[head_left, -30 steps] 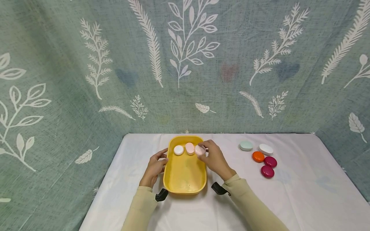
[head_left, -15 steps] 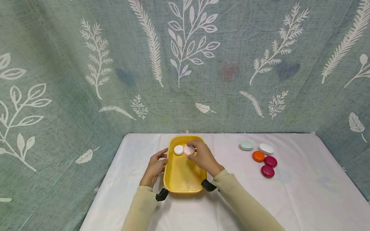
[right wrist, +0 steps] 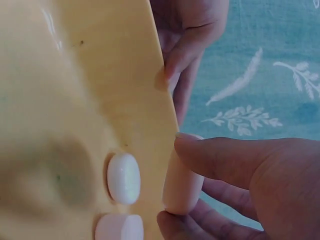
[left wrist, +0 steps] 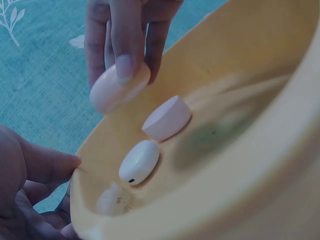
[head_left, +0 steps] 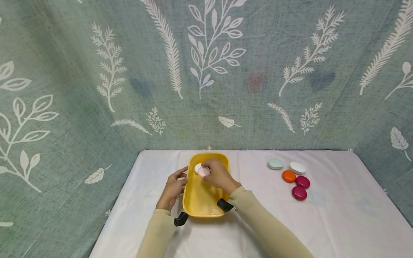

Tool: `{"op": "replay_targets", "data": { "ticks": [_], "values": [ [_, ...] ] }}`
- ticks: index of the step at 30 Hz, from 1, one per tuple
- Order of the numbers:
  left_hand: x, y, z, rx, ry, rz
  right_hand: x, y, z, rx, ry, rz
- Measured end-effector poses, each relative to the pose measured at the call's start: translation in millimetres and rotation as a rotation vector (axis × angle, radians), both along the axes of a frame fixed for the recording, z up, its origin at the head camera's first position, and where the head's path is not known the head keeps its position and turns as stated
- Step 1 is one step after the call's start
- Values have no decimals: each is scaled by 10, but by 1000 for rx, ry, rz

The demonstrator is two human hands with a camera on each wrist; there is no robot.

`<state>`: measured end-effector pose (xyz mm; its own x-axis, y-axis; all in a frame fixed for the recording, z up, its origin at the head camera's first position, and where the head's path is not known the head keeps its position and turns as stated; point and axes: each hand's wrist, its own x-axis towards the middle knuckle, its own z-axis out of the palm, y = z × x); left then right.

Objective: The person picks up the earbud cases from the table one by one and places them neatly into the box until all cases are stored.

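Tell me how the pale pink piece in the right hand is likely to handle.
The pale pink piece is probably stiff: the right hand pinches it without a visible dent. Its smooth, curved surface could make it slip. With its rounded outline, it might roll if it landed on edge.

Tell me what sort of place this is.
Probably an indoor tabletop workspace, perhaps a makeshift booth for recording. A leaf-patterned green cloth hangs behind and on both sides of a white-covered table, which holds a yellow tray.
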<state>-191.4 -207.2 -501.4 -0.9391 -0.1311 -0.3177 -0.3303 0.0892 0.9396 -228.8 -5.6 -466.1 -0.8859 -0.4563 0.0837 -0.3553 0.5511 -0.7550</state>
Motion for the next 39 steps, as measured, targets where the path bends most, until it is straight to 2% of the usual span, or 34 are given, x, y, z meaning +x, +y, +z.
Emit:
{"op": "replay_targets", "data": {
  "ticks": [4,11,28,32,39],
  "values": [
    [-3,6,-9,0,-2,0,-19,-53,-19,19,4,20],
    [-1,2,0,-4,-1,-1,-34,-121,-54,35,-69,19],
    [8,3,3,13,6,-16,-35,-169,-187,69,-81,5],
    [8,8,-11,16,4,-16,-14,-111,-171,59,-77,12],
    [-16,7,-23,3,-6,4,56,102,-51,-4,-98,0]
  ]
}}
